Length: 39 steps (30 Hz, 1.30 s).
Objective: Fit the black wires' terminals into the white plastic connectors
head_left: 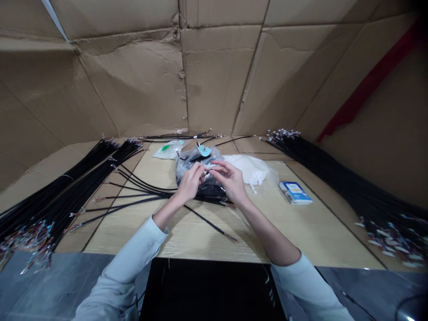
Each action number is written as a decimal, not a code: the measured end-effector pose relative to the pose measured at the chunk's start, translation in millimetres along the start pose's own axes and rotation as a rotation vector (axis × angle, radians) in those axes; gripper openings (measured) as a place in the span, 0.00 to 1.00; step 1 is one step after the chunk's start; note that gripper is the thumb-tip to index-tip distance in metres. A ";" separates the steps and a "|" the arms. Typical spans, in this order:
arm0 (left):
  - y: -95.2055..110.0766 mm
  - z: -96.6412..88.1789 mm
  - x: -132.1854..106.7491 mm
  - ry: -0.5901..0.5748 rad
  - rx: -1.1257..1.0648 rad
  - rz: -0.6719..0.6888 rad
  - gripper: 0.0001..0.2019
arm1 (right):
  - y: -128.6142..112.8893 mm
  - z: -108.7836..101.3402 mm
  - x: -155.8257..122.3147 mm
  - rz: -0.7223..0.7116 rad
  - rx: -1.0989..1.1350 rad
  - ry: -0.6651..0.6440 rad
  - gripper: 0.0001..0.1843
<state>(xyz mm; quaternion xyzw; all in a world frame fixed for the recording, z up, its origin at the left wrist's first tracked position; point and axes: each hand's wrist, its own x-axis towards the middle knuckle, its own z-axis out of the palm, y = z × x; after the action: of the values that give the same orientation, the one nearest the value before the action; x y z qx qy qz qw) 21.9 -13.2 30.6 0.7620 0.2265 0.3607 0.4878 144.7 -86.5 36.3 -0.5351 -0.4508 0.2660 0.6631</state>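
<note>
Holding both hands close together, you had your left hand (190, 182) and right hand (230, 180) above a clear plastic bag (197, 161), fingers (216, 166) curled and nearly meeting around a short black wire end (207, 173), which lay crosswise between them, about equally near each hand; you could not tell whether either hand gripped it.

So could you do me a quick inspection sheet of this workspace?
surface: light wood-grain tabletop, laid over cardboard.
job's things: clear plastic bag under the hands, with loose black cables fanned out from it.
clutter: bag of small white parts, smaller bag with a green mark, blue-and-white box.
grippers: nothing seen; bare left hand and right hand meet over the bag, what they pinch is unclear.
cables: black cable bundles on both sides, with multicoloured wire ends.
surroundings: creased cardboard wall, red strip, grey surface.
</note>
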 end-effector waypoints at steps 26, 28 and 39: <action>-6.7 1.7 3.2 -0.057 0.080 0.054 0.16 | -12.6 -17.2 9.4 0.039 0.100 0.057 0.21; -4.1 0.4 1.7 -0.052 0.142 0.100 0.17 | -12.4 -18.9 10.4 0.041 0.087 0.012 0.19; -4.0 3.3 0.0 0.033 0.176 0.127 0.14 | -7.4 -7.8 6.1 0.180 0.317 0.106 0.17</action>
<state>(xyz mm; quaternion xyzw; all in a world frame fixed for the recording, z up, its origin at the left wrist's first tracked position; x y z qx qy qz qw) 24.5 -13.4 26.2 0.8086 0.2165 0.3821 0.3915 153.4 -87.2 45.1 -0.4755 -0.3181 0.3635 0.7352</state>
